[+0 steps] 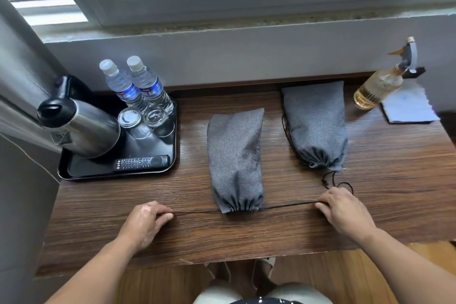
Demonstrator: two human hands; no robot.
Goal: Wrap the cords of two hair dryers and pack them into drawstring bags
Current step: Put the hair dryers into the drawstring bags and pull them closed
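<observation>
Two grey drawstring bags lie on the wooden table (246, 237), both bulging and with their mouths gathered tight towards me. The middle bag (235, 155) has its black drawstring (288, 205) stretched taut to both sides. My left hand (145, 221) pinches the left end of that string. My right hand (343, 210) pinches the right end. The second bag (315, 123) lies further right and back, its loose black cord (339, 182) curling just behind my right hand. No hair dryer is visible; whatever fills the bags is hidden.
A black tray (172, 155) at the left holds a steel kettle (81, 126), two water bottles (138, 86), two upturned glasses (143, 118) and a remote (142, 161). A spray bottle (385, 81) and a folded cloth (407, 106) sit at the back right. A wall and window sill run behind.
</observation>
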